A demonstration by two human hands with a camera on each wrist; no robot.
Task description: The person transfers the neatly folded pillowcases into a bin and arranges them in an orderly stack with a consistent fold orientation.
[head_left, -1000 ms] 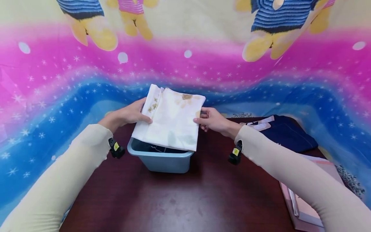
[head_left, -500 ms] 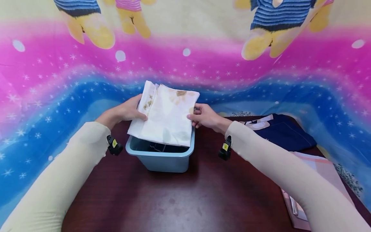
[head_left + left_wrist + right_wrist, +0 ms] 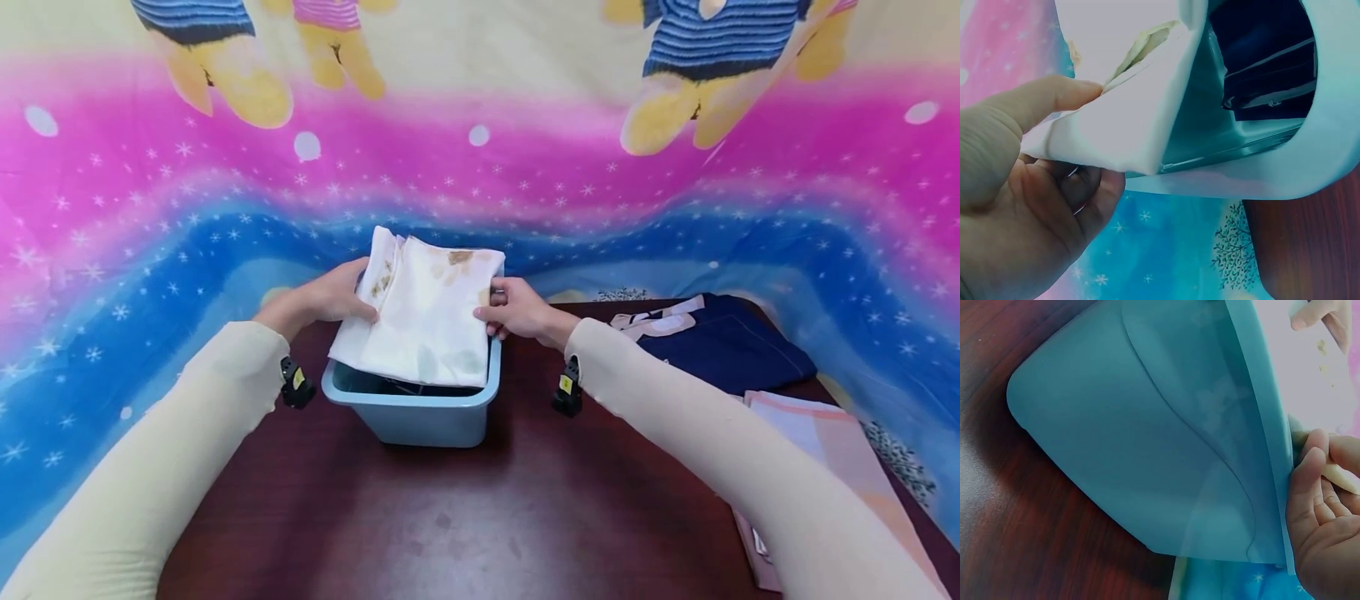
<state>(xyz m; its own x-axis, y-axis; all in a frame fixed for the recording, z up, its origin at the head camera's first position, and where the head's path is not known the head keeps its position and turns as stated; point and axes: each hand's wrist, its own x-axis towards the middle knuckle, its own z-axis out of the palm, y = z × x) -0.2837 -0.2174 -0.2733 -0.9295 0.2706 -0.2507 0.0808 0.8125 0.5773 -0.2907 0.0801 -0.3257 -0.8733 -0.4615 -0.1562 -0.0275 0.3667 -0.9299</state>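
Observation:
A folded white cloth [image 3: 435, 317] with brown and pale green prints is held between both hands over a light blue plastic bin [image 3: 420, 417]. My left hand [image 3: 330, 293] pinches its left edge, thumb on top and fingers underneath, as the left wrist view shows. At the opposite edge, my right hand [image 3: 520, 308] pinches the cloth beside the bin's rim. The cloth tilts, its near edge low over the opening. Inside the bin lies a dark navy folded item [image 3: 1266, 62], seen in the left wrist view; the cloth hides the rest of the interior.
On the right of the dark red wooden table [image 3: 480, 525] lies a folded navy garment [image 3: 731, 346] with light straps. Nearer, a folded pink and white cloth [image 3: 840, 450] is partly covered by the right sleeve. A printed curtain [image 3: 525, 167] hangs behind the table.
Both hands have carried the white cloth slightly left and lower, so its near edge now sits closer to the bin's opening. The bin keeps its place on the table.

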